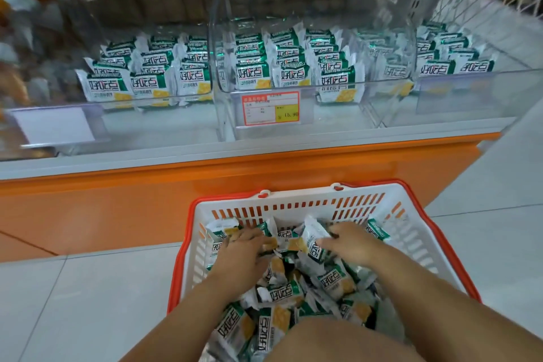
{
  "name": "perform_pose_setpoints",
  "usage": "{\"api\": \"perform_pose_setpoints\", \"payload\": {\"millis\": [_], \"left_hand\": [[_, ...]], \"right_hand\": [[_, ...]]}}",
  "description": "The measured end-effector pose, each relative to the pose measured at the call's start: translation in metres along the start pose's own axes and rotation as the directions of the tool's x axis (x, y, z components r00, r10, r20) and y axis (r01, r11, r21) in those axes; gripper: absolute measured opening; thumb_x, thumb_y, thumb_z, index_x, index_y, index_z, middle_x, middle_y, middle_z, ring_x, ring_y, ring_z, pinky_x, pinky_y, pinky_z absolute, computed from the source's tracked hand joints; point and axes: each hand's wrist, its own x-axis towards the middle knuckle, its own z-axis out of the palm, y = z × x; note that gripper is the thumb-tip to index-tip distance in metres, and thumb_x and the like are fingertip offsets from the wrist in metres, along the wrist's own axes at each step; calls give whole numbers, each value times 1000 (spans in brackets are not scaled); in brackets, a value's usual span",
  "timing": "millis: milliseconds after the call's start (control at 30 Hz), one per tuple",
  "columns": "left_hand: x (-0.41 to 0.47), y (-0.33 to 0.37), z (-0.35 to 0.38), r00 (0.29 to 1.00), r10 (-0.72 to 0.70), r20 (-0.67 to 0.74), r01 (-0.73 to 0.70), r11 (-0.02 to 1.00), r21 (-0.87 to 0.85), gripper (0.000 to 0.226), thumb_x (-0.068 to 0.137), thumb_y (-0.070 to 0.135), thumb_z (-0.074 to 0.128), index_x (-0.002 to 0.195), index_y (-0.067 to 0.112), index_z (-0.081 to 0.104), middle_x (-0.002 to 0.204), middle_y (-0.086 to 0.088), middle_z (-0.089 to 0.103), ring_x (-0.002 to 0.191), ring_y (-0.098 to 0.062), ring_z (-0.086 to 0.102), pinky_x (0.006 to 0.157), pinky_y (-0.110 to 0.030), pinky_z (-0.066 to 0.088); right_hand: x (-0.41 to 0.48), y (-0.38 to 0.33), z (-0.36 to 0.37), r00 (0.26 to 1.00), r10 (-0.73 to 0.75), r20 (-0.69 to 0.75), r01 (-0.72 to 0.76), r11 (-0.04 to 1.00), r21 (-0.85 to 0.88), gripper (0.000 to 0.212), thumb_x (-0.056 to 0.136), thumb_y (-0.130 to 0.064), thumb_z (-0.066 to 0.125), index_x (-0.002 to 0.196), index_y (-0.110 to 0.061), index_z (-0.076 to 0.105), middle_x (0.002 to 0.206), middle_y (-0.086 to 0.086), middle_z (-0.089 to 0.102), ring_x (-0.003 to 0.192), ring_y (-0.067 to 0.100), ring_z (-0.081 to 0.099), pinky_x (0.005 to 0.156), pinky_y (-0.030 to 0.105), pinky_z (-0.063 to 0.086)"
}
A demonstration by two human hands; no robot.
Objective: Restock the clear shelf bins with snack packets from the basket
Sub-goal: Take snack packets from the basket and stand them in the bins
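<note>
Your R hand (pixel 348 244) grips a packet (pixel 313 236), long axis pointing toward bins (pixel 338 116); L hand (pixel 244 248) on basket (pixel 296 199) pile, grip unclear.

Before the shelf I see a person of whom only some bare parts are in view. The left hand (pixel 244 247) and the right hand (pixel 349 244) are both bare. The fingers (pixel 327 242) look short and rounded at the tips, and the nails are too blurred to tell about. The left forearm (pixel 191 314) and the right forearm (pixel 435 294) are bare along all the length that one sees, smooth and rather slim, with narrow wrists. Low in the middle there is a rounded bare part of a leg (pixel 338 341), a knee or a thigh, I cannot tell which. What the person wears is hidden from view.
</note>
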Motion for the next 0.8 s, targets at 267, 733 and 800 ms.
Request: {"api": "perform_pose_setpoints", "payload": {"millis": [267, 733, 800], "left_hand": [[-35, 60, -94, 983, 77, -169, -168, 748, -642, 35, 91, 32, 61, 126, 32, 54, 118, 15, 62, 90, 6, 64, 69, -15, 50], [-72, 135, -159, 962, 4, -275, -244, 470, -848, 37, 88, 27, 64, 122, 19, 53, 120, -4, 65, 107, -19, 63, 87, -32, 50], [-73, 135, -170, 902, -39, -430, -307, 644, -701, 52, 85, 31, 68, 130, 35, 43, 126, 3, 58, 111, -11, 58, 80, -22, 50]], "right_hand": [[-77, -66, -88, 967, -239, -92, 247, 965, 88, 29, 93, -37, 57, 105, -12, 65, 103, 8, 69, 92, 23, 65, 77, 34, 49], [-158, -89, -109, 738, -299, -605, 591, 720, 365, 30, 83, -22, 72, 100, -35, 51, 99, -13, 55, 81, 2, 57, 77, 20, 50], [-158, -88, -114, 684, -373, -628, 607, 768, 205, 32, 86, -16, 68, 109, -35, 56, 101, -13, 55, 72, -4, 54, 64, 6, 44]]}}
